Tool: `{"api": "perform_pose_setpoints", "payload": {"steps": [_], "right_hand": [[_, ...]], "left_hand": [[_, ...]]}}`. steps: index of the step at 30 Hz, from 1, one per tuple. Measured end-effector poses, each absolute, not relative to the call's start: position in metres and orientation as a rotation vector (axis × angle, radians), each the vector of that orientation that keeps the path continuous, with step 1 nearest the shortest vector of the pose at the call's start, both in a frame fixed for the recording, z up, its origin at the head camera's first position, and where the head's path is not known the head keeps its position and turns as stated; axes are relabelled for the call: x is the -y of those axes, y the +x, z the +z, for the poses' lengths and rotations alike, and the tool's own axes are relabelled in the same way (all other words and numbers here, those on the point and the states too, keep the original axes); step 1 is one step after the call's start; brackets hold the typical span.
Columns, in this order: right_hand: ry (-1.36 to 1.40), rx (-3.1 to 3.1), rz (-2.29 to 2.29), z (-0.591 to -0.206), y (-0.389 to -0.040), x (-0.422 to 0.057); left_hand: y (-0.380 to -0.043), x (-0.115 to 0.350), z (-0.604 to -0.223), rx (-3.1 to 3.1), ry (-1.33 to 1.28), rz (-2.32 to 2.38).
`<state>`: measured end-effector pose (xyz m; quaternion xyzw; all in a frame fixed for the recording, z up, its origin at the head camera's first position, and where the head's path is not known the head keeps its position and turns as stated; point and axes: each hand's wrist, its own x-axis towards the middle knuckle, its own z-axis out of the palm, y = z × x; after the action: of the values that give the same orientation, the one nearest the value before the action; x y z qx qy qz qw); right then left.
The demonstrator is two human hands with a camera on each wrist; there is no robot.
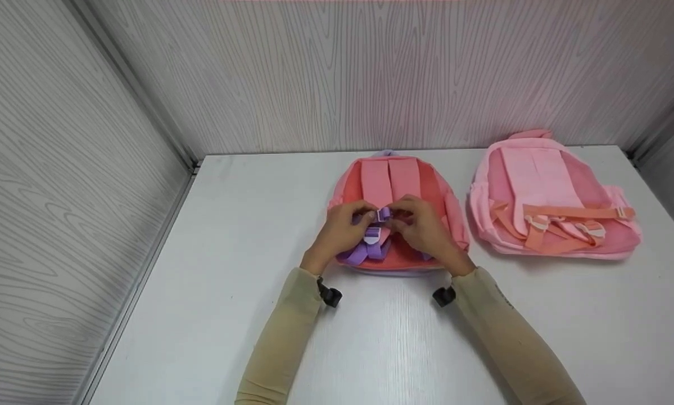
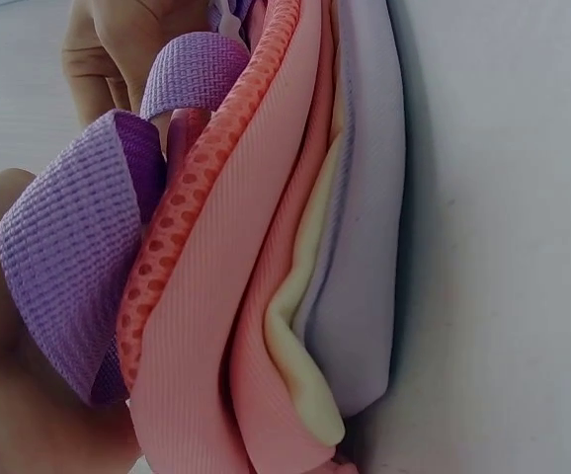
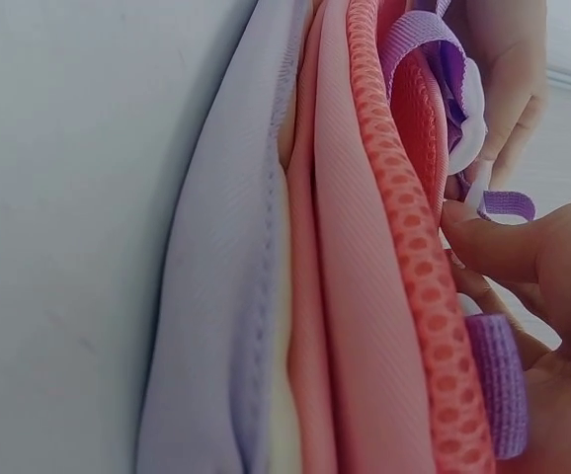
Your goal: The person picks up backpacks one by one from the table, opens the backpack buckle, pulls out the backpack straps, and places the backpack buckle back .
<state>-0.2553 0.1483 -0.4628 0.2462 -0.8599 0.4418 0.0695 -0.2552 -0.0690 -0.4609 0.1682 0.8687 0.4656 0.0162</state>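
Note:
A coral-pink backpack point(image 1: 351, 185) lies with its shoulder-strap side up. Over its middle, a purple webbing strap point(image 1: 386, 212) runs through a small pale buckle point(image 1: 379, 216) between both hands. My left hand point(image 1: 343, 228) pinches the strap on the buckle's left side. From the right, my right hand point(image 1: 422, 228) pinches it with thumb and fingertips; in the right wrist view the thumb point(image 3: 493, 242) is close by the pale plastic. Just below hangs a second white buckle point(image 1: 372, 236) with purple webbing. In the left wrist view a wide purple loop point(image 2: 68, 257) stands out from the bag's mesh edge.
To the right lies a lighter pink backpack point(image 1: 539, 169), its orange straps point(image 1: 573, 212) and white buckles across its lower part. Both bags rest on a white table point(image 1: 247, 225). Wood-grain panels point(image 1: 314, 73) rise behind and at the sides.

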Motion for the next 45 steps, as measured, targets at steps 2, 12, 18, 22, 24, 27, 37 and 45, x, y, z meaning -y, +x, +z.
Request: {"api": "perform_pose_setpoints", "payload": {"steps": [2,12,18,22,24,27,37,45], "right_hand": [[0.732,2.590,1.326,-0.462,-0.255,-0.148],[0.746,2.542,1.328,-0.460,-0.257,-0.149],[0.751,2.532,1.332,-0.460,-0.258,-0.150],[0.754,2.539,1.326,-0.460,-0.257,-0.150],[0.750,2.550,1.319,-0.460,-0.257,-0.150],[0.748,2.558,1.319,-0.460,-0.256,-0.150],[0.751,2.546,1.338,-0.463,-0.255,-0.148],[0.770,2.530,1.337,-0.464,-0.257,-0.148]], "left_hand": [[-0.255,0.071,-0.460,-2.705,0.525,1.444],[-0.258,0.079,-0.458,-2.756,0.614,1.429],[-0.259,0.079,-0.457,-2.745,0.598,1.438],[-0.259,0.078,-0.458,-2.730,0.584,1.455],[-0.258,0.077,-0.459,-2.721,0.577,1.462],[-0.257,0.075,-0.459,-2.707,0.559,1.471],[-0.256,0.069,-0.462,-2.721,0.591,1.470],[-0.255,0.068,-0.461,-2.734,0.625,1.464]]}}
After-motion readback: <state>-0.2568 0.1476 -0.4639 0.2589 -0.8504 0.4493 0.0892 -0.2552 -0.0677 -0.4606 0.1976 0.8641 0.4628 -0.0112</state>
